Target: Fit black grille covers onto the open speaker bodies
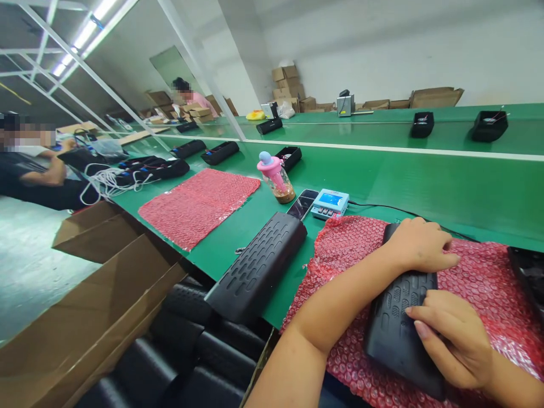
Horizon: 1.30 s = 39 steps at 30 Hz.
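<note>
A black speaker point(397, 317) with an oval-slotted grille lies face up and slanted on red bubble wrap point(348, 243). My left hand point(420, 246) bears down across its far end, fingers curled over the side and partly hidden. Nearer me, my right hand point(457, 340) is at the right edge of the same speaker; thumb and forefinger tips press close together on the grille, and the other fingers are bent. Left of the wrap, a second black speaker point(259, 266) rests at the green table's edge. Part of a black housing point(529, 277) shows at the far right.
Behind lie a blue tester point(330, 203) with a cable, a phone point(303, 204) and a pink-lidded bottle point(276, 178). More bubble wrap point(199, 204) is further left. Below the edge, a cardboard box point(127, 300) stands beside several black housings point(204, 345). Two other people sit further off.
</note>
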Each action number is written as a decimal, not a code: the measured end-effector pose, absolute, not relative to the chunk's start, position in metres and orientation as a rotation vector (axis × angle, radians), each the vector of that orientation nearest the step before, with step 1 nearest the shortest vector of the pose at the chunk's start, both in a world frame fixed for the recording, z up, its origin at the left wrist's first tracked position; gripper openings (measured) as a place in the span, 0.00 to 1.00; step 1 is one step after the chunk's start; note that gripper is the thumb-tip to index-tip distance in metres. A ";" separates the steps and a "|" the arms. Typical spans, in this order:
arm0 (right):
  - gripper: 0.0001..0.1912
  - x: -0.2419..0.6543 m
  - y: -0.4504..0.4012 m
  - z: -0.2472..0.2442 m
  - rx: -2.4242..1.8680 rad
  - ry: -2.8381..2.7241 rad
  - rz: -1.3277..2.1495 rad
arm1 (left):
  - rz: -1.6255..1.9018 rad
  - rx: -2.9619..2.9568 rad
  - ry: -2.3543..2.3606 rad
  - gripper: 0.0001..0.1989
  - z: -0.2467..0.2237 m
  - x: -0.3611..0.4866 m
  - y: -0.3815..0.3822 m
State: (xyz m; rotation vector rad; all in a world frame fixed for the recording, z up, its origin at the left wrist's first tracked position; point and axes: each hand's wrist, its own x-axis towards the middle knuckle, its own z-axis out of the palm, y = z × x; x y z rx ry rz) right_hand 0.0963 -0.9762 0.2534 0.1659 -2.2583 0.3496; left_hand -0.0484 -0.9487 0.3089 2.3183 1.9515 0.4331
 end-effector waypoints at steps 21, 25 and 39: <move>0.09 0.092 -0.979 0.268 0.200 -2.263 0.306 | 0.441 2.327 1.955 0.18 0.307 -0.049 -0.948; 0.09 0.092 -0.979 0.267 0.203 -2.263 0.318 | 0.441 2.327 1.959 0.18 0.308 -0.049 -0.948; 0.08 0.089 -0.978 0.269 0.252 -2.230 0.317 | 0.417 2.320 1.958 0.18 0.309 -0.048 -0.949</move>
